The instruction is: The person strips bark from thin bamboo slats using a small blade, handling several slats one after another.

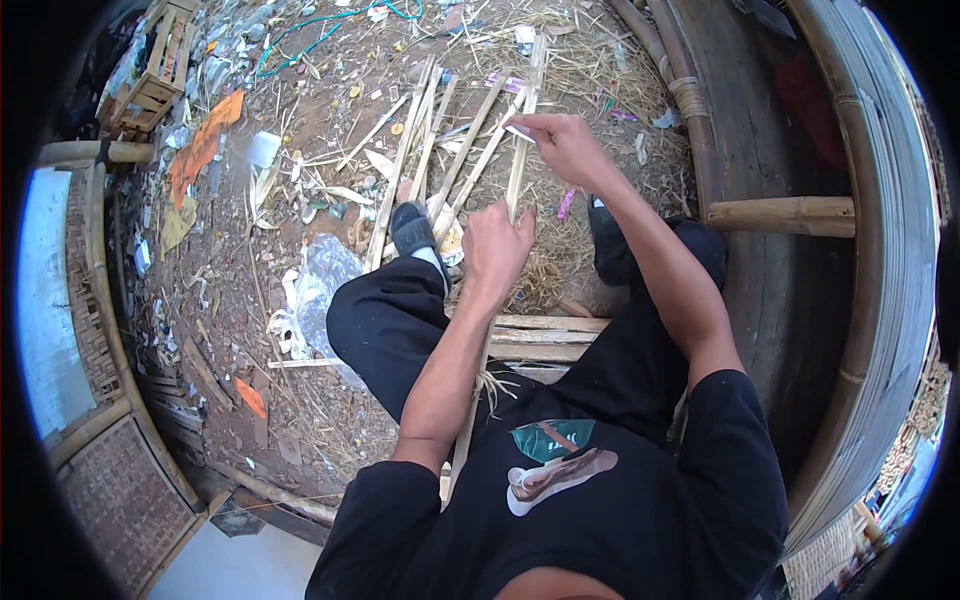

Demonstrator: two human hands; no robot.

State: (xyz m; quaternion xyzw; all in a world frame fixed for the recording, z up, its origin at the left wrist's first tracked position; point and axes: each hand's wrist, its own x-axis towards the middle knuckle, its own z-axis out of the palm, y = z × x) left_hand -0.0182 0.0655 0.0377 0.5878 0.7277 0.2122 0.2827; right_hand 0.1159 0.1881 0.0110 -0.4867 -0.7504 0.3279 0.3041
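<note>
A long pale bamboo strip (517, 175) runs from the ground ahead up toward my lap. My left hand (497, 243) is closed around it, its thumb along the right side. Farther up, my right hand (562, 148) is closed in a pinch beside the same strip. A thin whitish piece (520, 132) shows at its fingertips; whether it is a blade or a sliver I cannot tell. Beneath my left forearm, curled shavings (492, 385) hang by the strip's lower part. More split bamboo strips (405, 155) lie on the ground to the left.
Wooden slats (545, 338) lie between my legs. At right stands a bamboo-framed bench (785, 215). Clear plastic (325, 275), orange scraps (205, 145) and straw (590, 60) litter the dirt. A wooden crate (165, 65) sits far left, above a woven panel (125, 490).
</note>
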